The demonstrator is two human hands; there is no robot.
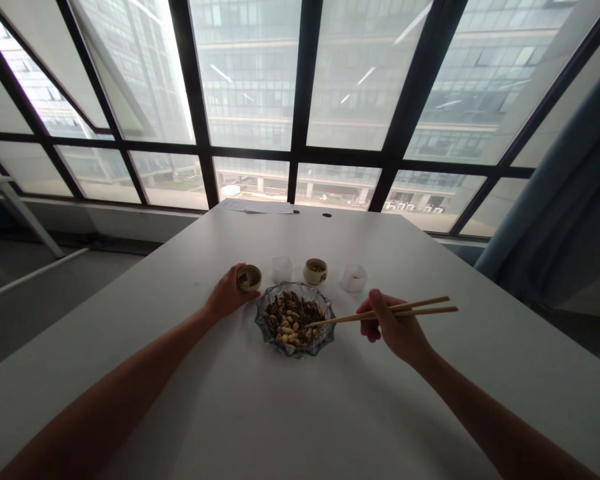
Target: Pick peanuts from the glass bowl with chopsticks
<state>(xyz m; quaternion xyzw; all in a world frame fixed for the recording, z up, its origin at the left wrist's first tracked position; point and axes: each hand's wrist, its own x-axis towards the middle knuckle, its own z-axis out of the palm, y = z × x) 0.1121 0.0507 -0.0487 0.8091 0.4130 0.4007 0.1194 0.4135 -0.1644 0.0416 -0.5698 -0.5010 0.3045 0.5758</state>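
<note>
A glass bowl (pixel 325 337) of mixed peanuts and dark seeds sits in the middle of the white table (pixel 230 413). My right hand (pixel 395 328) grips a pair of wooden chopsticks (pixel 410 310), whose tips reach into the bowl's right side. My left hand (pixel 227 293) is wrapped round a small ceramic cup (pixel 250 277) just left of the bowl and behind it. A second small ceramic cup (pixel 315 271) stands behind the bowl.
Two small clear plastic cups stand in the same row, one (pixel 281 268) between the ceramic cups and one (pixel 355 277) at the right. Sheets of paper (pixel 263 207) lie at the table's far edge. Large windows fill the background; a blue curtain (pixel 570 200) hangs at right.
</note>
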